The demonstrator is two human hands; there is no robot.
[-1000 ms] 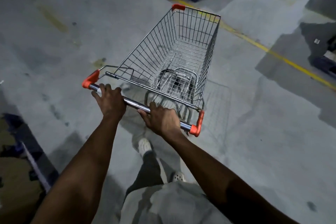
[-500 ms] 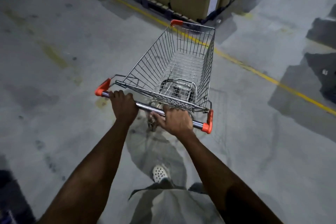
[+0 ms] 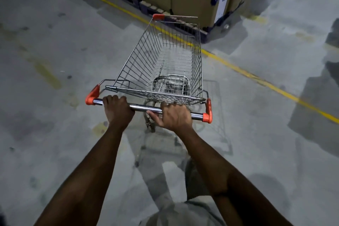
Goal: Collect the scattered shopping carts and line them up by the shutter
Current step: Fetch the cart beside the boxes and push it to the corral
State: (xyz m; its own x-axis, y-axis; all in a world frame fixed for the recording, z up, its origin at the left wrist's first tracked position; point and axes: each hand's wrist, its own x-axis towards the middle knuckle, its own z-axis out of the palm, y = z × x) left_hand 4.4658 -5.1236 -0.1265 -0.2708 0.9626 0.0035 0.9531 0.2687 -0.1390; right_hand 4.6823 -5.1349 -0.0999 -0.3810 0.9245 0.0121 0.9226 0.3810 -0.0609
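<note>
Cardboard boxes (image 3: pixel 194 0) and the yellow floor line (image 3: pixel 256 79) now much nearer than 1 second ago: shopping cart (image 3: pixel 165 64) pushed forward over the concrete floor (image 3: pixel 55 51), in transit, no shutter in sight. Chrome wire, empty, orange corner caps (image 3: pixel 158 16), child seat (image 3: pixel 172 86) folded. Left hand (image 3: pixel 117 110) and right hand (image 3: pixel 174 115) both gripping the handle bar (image 3: pixel 145 107).

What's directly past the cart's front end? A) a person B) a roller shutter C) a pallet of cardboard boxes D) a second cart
C: just beyond the front rim of the shopping cart, across the yellow floor line, stands a pallet stacked with taped cardboard boxes. No shutter, second cart or other person shows in the head view.
</note>
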